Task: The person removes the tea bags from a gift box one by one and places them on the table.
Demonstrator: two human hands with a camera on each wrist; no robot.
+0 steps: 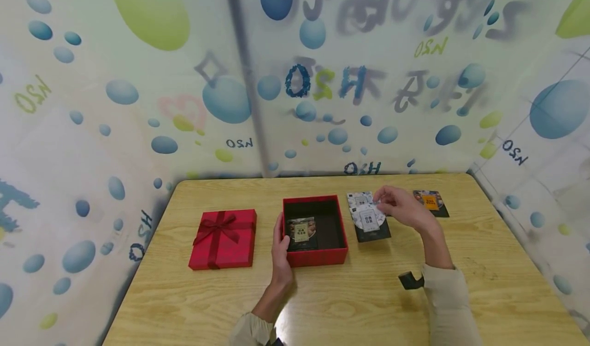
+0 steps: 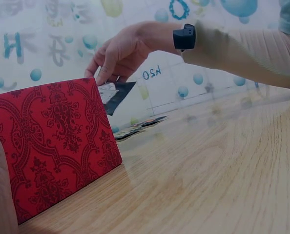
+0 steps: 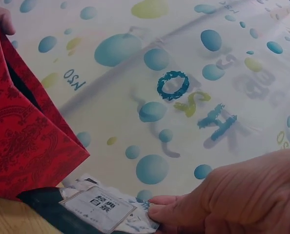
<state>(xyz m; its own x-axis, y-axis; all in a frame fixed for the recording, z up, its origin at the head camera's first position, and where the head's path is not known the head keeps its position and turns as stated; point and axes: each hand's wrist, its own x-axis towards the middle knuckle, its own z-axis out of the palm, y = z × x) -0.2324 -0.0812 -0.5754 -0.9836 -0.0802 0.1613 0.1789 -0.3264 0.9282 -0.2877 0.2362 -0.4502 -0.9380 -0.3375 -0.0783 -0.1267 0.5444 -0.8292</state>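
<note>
My right hand (image 1: 405, 209) pinches a black-and-white packet (image 1: 370, 220) by its upper edge, to the right of an open red box (image 1: 318, 258). In the right wrist view, thumb and finger grip the printed packet (image 3: 100, 208) at its corner, and its dark end points toward the box. My left hand (image 1: 280, 259) holds the box by its left wall, with the thumb at the rim. Inside the box, on the left of its black floor, lies a dark packet with a gold label (image 1: 301, 232). A similar white packet (image 1: 361, 198) lies partly hidden behind the pinched one.
On the left of the wooden table (image 1: 207, 305) rests a red lid (image 1: 200, 249) with a dark ribbon bow. A dark packet with an orange label (image 1: 430, 202) lies beyond the right hand. A patterned wall covering (image 1: 295, 146) stands behind the table.
</note>
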